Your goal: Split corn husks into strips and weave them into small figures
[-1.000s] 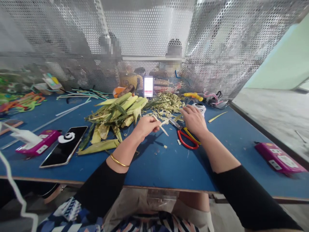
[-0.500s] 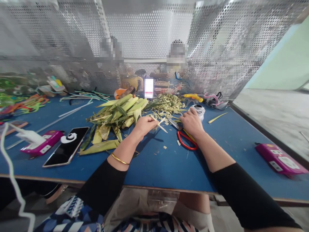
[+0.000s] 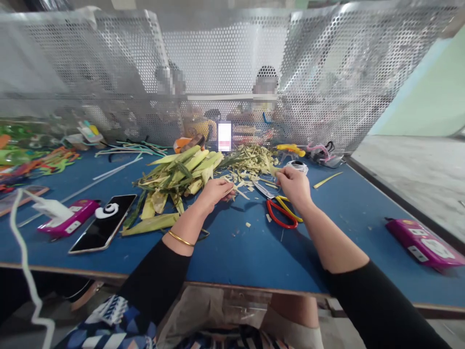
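Observation:
My left hand is closed in a pinch on a narrow pale strip of corn husk, whose end points out to the right. My right hand has its fingertips together on a light green piece of corn husk. Just below that hand, scissors with one red and one yellow handle lie on the blue table, blades toward the back. A heap of corn husks lies beyond my left hand. Shredded husk bits are piled at the back middle. Behind my right hand sits a roll of white cord, partly hidden.
A phone and a magenta power strip lie at left; another magenta power strip is at right. A perforated metal screen closes off the back. Yellow-handled tool and one loose husk strip lie right of the pile.
My right hand has lifted off the scissors and cord area and now pinches a husk piece, exposing the yellow handle. My left hand has shifted slightly, still holding its strip.

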`<state>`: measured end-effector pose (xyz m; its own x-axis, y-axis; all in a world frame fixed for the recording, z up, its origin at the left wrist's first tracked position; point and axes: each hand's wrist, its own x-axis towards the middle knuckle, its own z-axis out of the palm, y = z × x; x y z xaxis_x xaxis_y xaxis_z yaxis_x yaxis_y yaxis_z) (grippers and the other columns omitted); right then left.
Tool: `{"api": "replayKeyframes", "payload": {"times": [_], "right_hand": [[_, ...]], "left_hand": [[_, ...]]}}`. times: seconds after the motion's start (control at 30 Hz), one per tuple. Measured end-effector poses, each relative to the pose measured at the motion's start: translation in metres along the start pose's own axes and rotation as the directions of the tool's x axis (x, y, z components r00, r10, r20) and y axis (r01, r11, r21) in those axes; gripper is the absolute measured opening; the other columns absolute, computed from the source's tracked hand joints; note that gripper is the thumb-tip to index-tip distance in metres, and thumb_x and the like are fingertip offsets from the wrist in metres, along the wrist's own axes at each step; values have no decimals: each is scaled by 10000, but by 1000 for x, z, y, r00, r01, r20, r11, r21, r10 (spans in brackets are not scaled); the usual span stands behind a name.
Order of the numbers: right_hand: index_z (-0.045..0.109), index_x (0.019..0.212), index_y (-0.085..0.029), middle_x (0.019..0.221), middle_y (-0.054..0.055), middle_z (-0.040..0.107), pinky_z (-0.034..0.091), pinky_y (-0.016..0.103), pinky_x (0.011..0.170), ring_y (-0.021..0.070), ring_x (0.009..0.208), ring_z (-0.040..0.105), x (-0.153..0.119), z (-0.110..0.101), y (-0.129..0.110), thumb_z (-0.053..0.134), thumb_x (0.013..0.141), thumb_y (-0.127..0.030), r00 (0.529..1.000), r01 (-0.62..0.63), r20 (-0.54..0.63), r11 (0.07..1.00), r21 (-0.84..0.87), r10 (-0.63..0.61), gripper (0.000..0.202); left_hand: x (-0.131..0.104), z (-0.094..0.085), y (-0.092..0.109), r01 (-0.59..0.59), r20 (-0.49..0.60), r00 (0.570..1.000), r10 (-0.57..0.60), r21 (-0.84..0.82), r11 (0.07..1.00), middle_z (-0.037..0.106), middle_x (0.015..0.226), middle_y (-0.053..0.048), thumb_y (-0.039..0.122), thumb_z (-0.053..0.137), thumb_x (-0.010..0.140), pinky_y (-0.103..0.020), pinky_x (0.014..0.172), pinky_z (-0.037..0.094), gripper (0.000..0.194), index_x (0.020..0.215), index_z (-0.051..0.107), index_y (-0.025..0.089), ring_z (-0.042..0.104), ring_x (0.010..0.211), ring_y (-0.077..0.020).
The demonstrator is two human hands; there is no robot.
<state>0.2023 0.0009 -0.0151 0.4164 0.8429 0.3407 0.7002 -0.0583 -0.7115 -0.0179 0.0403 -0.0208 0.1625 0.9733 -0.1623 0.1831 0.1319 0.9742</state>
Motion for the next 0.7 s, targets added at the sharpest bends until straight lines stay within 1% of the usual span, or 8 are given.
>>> {"api": "replayKeyframes", "payload": {"times": [0.07,0.13,0.23,0.33,0.4,0.53,0.6,0.7], "right_hand": [[673,716,-210,748,31,674,361,296,614,183,654,538,-2,2,0,514,791,-309,996,43,-74,996,-74,-48,202],[688,741,-213,905,54,691,389,321,674,206,763,568,-2,2,1,523,792,-305,976,111,-172,987,-118,-131,196],[685,751,-209,1028,73,686,407,379,831,256,978,571,-1,1,3,534,803,-294,911,217,-332,969,-122,-246,181],[678,787,-207,1026,86,688,365,418,943,279,1104,533,-2,-3,0,514,846,-304,830,285,-455,947,-149,-321,200],[671,817,-210,969,84,694,349,413,969,267,1076,552,-4,-6,-3,490,878,-312,818,315,-453,935,-165,-355,217],[635,868,-218,826,59,695,373,391,950,232,895,606,-11,-7,-8,431,920,-311,845,353,-372,923,-154,-386,231],[620,883,-215,820,68,686,398,382,920,233,882,604,-15,-6,-9,404,929,-313,832,363,-394,920,-148,-391,242],[599,882,-206,879,92,667,426,370,865,233,904,596,-19,-6,-10,376,939,-339,793,375,-485,923,-90,-369,266]], "left_hand": [[-1,1,2,2,10,1000,-1,-63,998,676,635,-20,208,634,816,-233,602,500,180,642,633,162,595,541,-108],[-3,1,3,0,13,1000,2,-105,994,712,696,-40,225,649,805,-279,672,531,134,683,654,168,641,608,-144],[-4,0,5,-10,9,1000,12,-134,991,740,771,-77,250,645,804,-316,711,543,125,707,674,177,674,678,-185],[-4,-2,5,2,24,1000,0,-98,995,731,750,-92,266,647,789,-291,620,520,146,676,671,177,665,663,-190],[-3,-4,4,-1,20,1000,1,-18,1000,706,692,-90,247,646,770,-259,544,470,160,632,663,169,638,616,-176],[-1,-8,4,-36,-24,999,39,96,995,652,623,-74,206,635,740,-230,491,398,184,561,641,164,565,548,-137],[0,-11,6,-51,-84,995,58,80,995,650,640,-71,200,630,735,-231,495,397,174,564,632,166,537,540,-123],[1,-14,10,-108,-217,970,109,15,994,645,666,-65,196,609,737,-236,506,398,167,572,597,176,506,548,-112]]}}
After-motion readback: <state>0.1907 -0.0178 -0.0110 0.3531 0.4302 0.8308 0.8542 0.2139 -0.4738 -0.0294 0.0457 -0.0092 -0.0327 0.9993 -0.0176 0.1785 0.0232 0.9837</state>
